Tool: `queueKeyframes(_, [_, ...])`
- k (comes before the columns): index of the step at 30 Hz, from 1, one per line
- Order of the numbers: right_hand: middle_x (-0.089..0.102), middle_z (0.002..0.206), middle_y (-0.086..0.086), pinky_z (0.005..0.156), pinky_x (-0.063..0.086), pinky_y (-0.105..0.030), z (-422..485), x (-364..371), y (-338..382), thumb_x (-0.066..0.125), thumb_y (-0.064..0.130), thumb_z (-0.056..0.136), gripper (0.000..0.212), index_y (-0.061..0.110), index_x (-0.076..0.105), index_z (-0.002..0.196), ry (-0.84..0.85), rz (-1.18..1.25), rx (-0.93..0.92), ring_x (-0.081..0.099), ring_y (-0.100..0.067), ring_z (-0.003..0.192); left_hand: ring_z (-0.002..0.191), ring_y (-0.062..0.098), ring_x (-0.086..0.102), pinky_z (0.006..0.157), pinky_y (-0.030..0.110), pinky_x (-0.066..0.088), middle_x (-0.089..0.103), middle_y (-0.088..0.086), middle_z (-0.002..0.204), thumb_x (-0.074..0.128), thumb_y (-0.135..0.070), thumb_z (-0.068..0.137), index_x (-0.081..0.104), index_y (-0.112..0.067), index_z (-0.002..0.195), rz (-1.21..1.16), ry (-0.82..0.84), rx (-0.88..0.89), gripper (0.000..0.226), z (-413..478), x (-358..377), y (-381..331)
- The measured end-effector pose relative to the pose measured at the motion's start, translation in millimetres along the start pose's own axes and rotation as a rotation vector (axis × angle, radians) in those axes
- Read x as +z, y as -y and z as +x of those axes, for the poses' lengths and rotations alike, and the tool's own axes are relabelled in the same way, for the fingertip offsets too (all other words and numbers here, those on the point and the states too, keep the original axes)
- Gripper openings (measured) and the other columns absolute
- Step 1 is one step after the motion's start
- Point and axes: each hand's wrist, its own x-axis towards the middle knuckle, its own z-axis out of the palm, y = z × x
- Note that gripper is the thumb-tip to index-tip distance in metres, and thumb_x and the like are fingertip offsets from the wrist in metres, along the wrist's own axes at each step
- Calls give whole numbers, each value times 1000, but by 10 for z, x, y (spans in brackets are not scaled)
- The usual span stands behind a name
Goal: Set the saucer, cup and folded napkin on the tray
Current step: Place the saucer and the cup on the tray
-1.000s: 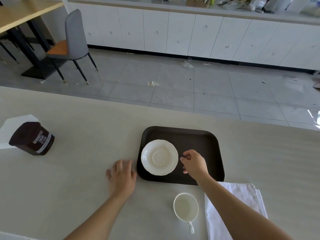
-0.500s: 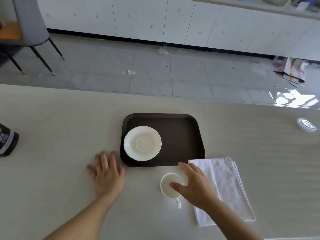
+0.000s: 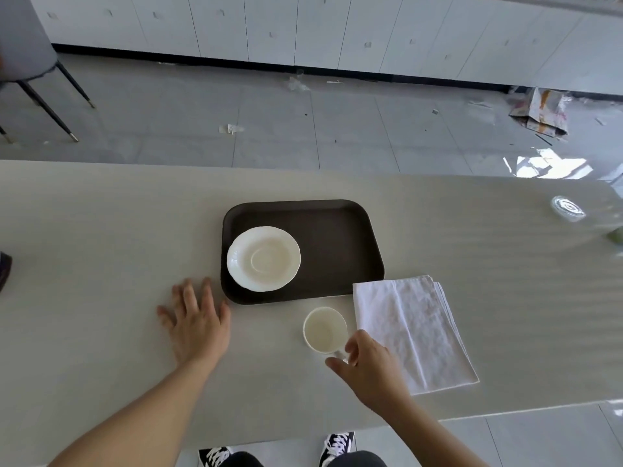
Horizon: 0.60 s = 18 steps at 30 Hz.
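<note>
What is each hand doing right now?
Left hand: open, flat on the pale table.
Right hand: fingers closing around the small white cup's handle.

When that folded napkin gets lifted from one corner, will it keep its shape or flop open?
The napkin looks like soft layered cloth, with stacked edges showing along its right side, so it will probably sag and the layers fan apart. It seems light; sliding it over the smooth table should be easy. Supporting it from underneath likely keeps the fold.

Right hand (image 3: 371, 369) left the dark brown rectangular tray (image 3: 337, 244), pulled back over the small white ceramic cup (image 3: 325, 329); grip now pinching its handle at near side.
</note>
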Motion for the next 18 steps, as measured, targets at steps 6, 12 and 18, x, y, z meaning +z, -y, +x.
queueKeyframes(6, [59,81,10,57,37,-16,-23,20,-19,70,45,87,26,24,56,81,-53,68,-45,53,-3,67,148,35,13,115,63,7,27,16,157,45,-40,94,37,-17,146,-5,6,-1,57,-6,-15,-3])
queueKeyframes(12, [61,78,7,57,42,-22,6,52,-11,70,35,86,24,16,59,78,-107,110,-57,57,-11,67,147,35,15,115,63,8,29,17,155,47,-40,93,39,-17,145,-13,-5,-1,57,-3,-10,-17])
queueKeyframes(18, [61,73,5,54,39,-21,32,87,-22,72,26,86,23,13,58,73,-173,176,-57,57,-15,65,147,35,16,115,64,9,29,17,155,48,-40,93,39,-17,145,-11,-16,-3,58,-9,0,-8])
